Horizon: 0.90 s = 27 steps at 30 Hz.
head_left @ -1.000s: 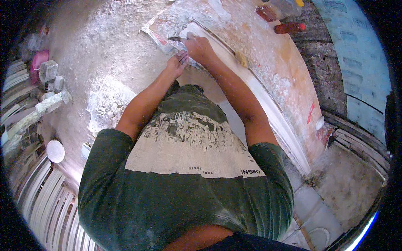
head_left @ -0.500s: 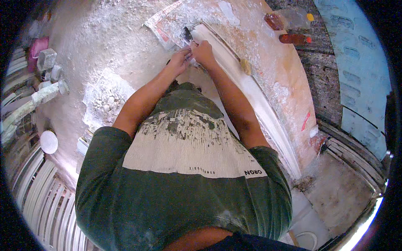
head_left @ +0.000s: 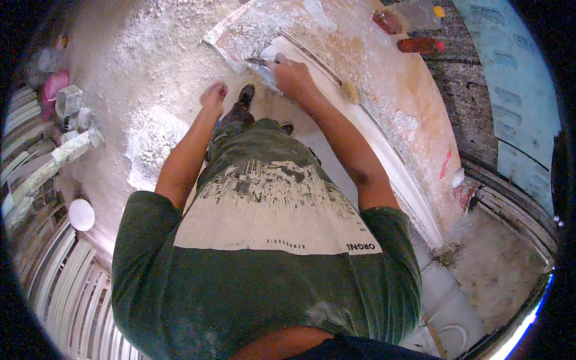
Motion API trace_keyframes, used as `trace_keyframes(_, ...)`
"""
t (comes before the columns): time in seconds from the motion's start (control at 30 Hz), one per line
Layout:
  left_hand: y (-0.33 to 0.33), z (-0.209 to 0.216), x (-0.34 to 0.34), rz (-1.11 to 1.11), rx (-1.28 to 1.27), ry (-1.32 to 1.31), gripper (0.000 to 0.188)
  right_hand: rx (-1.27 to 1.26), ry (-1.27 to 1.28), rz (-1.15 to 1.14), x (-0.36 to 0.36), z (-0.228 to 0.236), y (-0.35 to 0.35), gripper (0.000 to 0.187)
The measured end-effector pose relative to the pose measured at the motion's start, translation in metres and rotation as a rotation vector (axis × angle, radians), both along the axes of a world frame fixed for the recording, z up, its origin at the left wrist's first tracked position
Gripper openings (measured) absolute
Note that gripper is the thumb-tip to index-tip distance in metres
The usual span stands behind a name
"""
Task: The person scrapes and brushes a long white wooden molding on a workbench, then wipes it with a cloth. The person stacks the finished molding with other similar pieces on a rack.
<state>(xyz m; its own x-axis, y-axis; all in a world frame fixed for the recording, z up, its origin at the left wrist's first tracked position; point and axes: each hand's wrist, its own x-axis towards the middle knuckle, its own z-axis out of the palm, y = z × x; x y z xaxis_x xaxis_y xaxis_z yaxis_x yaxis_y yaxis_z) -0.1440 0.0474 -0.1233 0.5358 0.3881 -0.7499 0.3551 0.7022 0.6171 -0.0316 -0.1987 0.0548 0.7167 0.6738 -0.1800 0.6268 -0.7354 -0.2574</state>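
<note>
Grip of the right hand (head_left: 292,79): clenched on a flat-bladed scraper (head_left: 256,61), handle mostly hidden by the fingers. Blade dark, pointing to the person's left, over the near edge of a plaster-smeared printed sheet (head_left: 217,31) on the bench (head_left: 429,129); contact with the sheet cannot be told. Left hand (head_left: 213,96) released, well apart from the right, fingers loosely curled, above the pale, dusty floor (head_left: 120,84). Long white strip (head_left: 414,207) runs along the bench beneath the right forearm. Yellowish sponge-like block (head_left: 351,92) at the strip's far edge. Past it, a red-capped bottle (head_left: 419,45) on its side, near a clear yellow-capped bottle (head_left: 414,17). White rubble (head_left: 157,143) on the floor, beside the left forearm.
</note>
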Motion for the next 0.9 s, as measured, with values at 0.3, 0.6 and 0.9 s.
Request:
trace_keyframes(0.3, 0.045, 0.078, 0.010, -0.069, 0.281, 0.079, 0.062, 0.477, 0.424, -0.570, -0.052, -0.050, -0.083, 0.038)
trace_keyframes(0.6, -0.091, 0.196, 0.089, -0.579, -0.124, -0.318, 0.024, 0.691, 0.375, -0.655, -0.024, 0.034, -0.025, 0.050)
trace_keyframes(0.9, -0.085, 0.207, 0.126, -1.156, 0.231, -0.280, 0.025, 0.216, 0.132, -1.508, -0.009, -0.065, -0.226, 0.065)
